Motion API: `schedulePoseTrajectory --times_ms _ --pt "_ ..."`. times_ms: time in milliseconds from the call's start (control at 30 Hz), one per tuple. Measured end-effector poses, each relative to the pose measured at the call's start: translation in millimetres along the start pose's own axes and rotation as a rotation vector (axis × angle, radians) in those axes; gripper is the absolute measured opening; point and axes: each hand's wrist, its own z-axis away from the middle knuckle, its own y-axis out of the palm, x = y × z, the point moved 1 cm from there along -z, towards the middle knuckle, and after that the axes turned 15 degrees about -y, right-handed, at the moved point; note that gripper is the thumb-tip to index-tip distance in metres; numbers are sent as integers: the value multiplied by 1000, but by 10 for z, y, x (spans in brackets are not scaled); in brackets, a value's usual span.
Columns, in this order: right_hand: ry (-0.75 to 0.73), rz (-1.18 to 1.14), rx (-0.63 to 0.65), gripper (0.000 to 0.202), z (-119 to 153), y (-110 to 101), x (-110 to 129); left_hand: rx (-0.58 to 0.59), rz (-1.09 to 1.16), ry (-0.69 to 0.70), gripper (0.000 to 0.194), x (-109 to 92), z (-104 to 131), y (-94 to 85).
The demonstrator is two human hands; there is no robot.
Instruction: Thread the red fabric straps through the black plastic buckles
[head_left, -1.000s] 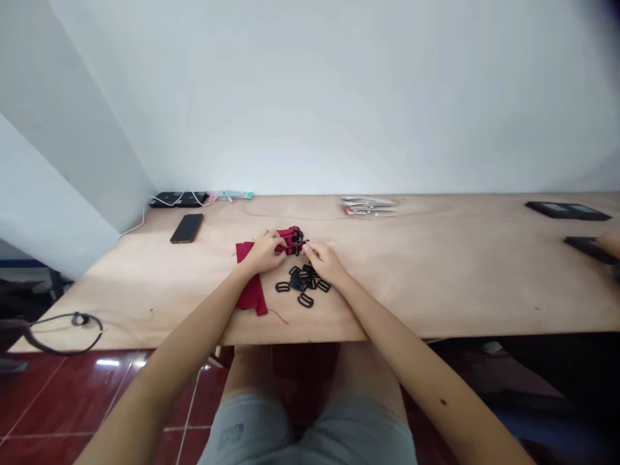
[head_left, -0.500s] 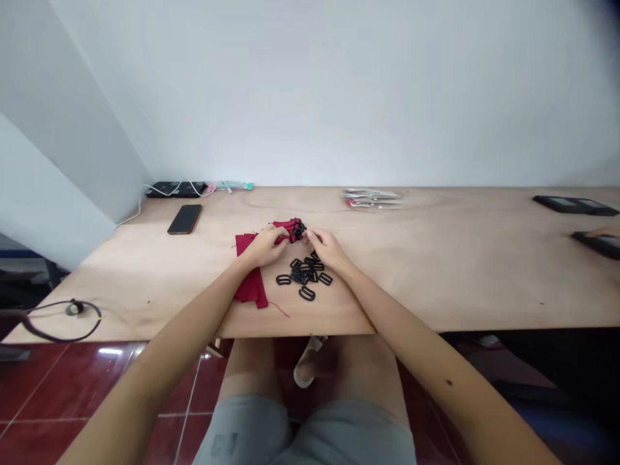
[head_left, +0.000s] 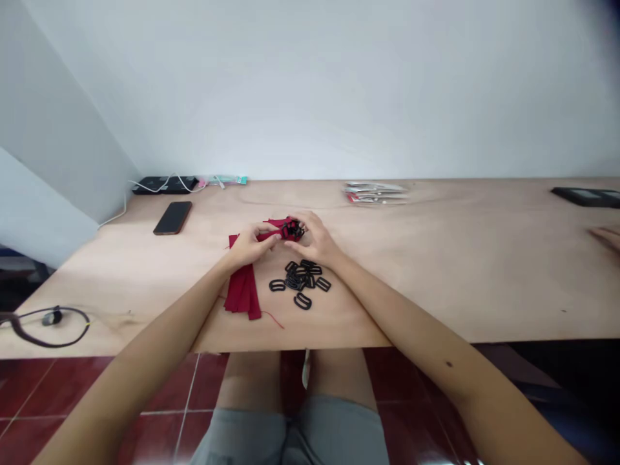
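Observation:
My left hand [head_left: 256,244] pinches a red strap [head_left: 269,235] between thumb and fingers. Around the black buckles [head_left: 292,230] at the strap's right end, my right hand [head_left: 312,239] is curved with thumb and fingers apart. More red strap pieces lie under and behind those buckles. A stack of red straps [head_left: 243,290] rests beneath my left wrist, with a loose thread at its lower end. Just in front of my hands is a pile of loose black buckles [head_left: 301,276], and one buckle [head_left: 303,301] lies nearer the table edge.
On the wooden table [head_left: 436,278], a phone [head_left: 173,218] and black boxes with a white cable [head_left: 165,185] are at back left. A black cable [head_left: 48,326] lies front left. Packets [head_left: 375,193] sit by the wall. Another person's hand [head_left: 605,237] is at the right edge.
My right hand has opened from a pinch and moved left over the buckles. My left hand now pinches the red strap. The view has shifted slightly.

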Motion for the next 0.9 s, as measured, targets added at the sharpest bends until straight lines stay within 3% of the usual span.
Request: schedulePoseTrajectory --times_ms 133,367,567,800,900 --pt "-66 -6 14 44 -28 -66 65 126 123 -58 38 -73 48 -9" --pt "-163 -81 -18 40 -55 -103 198 269 191 -79 35 -79 48 2" --pt "-113 -55 -110 33 -43 -156 222 194 337 -76 34 -1 -2 30" --pt "-90 -121 -102 34 -43 -100 219 262 472 -109 37 -49 12 128" --pt "-59 -95 -147 32 -60 -125 235 190 590 -114 35 -37 -20 129"
